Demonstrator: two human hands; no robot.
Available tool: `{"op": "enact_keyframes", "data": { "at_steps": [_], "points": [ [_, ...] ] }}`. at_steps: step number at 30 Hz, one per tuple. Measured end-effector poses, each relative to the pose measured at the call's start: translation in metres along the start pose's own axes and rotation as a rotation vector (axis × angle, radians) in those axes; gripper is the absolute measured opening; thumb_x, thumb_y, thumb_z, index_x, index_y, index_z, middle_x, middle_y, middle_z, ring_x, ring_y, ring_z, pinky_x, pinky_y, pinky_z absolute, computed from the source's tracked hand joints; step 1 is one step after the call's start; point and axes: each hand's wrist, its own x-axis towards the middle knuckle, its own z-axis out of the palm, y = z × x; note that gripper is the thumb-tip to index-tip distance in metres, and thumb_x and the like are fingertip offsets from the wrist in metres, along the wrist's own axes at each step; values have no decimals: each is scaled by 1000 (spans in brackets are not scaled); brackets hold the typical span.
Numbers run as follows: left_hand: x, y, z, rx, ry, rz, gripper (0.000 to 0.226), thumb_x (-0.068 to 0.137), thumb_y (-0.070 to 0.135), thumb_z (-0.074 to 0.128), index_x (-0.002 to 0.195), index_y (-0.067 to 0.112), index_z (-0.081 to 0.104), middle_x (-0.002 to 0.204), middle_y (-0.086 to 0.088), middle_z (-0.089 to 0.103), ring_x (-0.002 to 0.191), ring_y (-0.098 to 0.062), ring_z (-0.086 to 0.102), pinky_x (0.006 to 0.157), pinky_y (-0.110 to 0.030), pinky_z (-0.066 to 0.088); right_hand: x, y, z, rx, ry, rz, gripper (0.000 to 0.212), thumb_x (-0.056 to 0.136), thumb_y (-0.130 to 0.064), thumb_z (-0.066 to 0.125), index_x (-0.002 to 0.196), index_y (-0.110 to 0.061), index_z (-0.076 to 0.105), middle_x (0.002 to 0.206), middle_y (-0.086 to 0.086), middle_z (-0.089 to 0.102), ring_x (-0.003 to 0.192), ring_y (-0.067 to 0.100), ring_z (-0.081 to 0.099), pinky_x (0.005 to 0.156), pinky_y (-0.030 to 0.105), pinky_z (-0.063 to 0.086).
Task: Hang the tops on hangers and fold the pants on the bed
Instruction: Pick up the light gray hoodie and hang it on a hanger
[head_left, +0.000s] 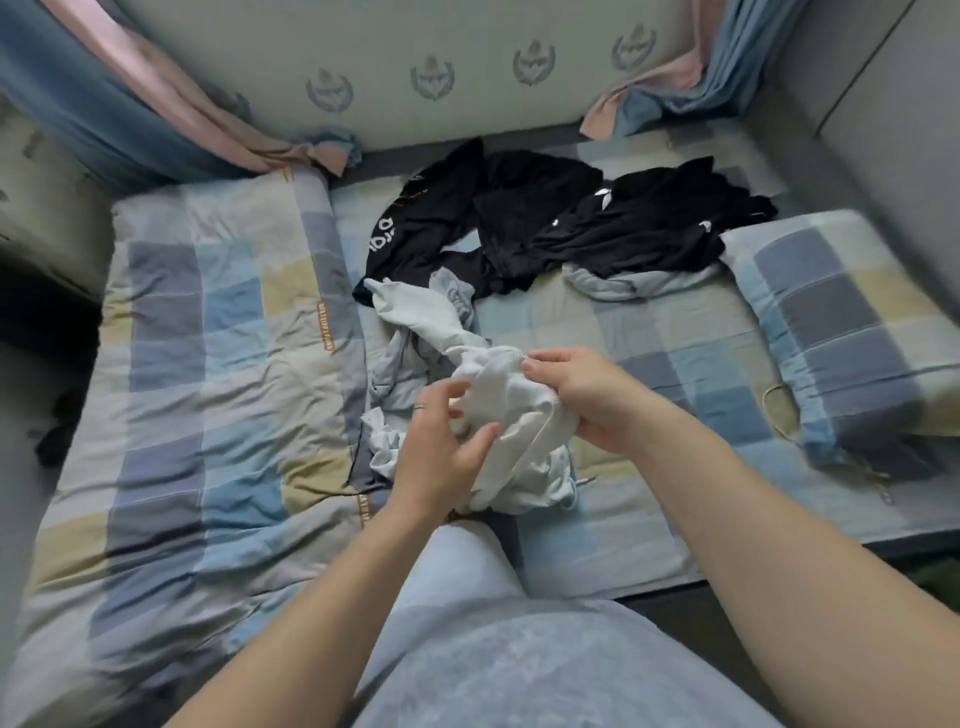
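A crumpled white garment (511, 410) with a ribbed hem is bunched up in front of me on the bed (649, 338). My left hand (441, 447) grips its lower folds, thumb pressed into the cloth. My right hand (582, 395) pinches the ribbed edge near the top. One white sleeve or leg trails back toward a pale grey garment (410, 364) lying under it. Behind, a heap of black clothes (550, 228) with white logos lies across the bed, with another light grey piece (634, 283) under its right side. No hangers are in view.
A folded plaid quilt (208, 389) fills the bed's left side. A plaid pillow (852, 322) lies at the right. Blue and pink curtains (130, 104) hang at both back corners against a padded headboard wall (441, 67). My knee in light grey trousers (467, 582) rests on the mattress edge.
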Motion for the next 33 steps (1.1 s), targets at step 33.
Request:
{"op": "enact_keyframes", "data": {
  "at_steps": [33],
  "points": [
    [47,263,-416,49,531,598,30,98,20,51,73,4,58,58,4,47,47,-3,38,47,-16,31,-122,-316,183,-1135,738,-1083,7,88,-16,49,94,-19,52,68,-2,52,66,29,56,57,31,38]
  ]
}}
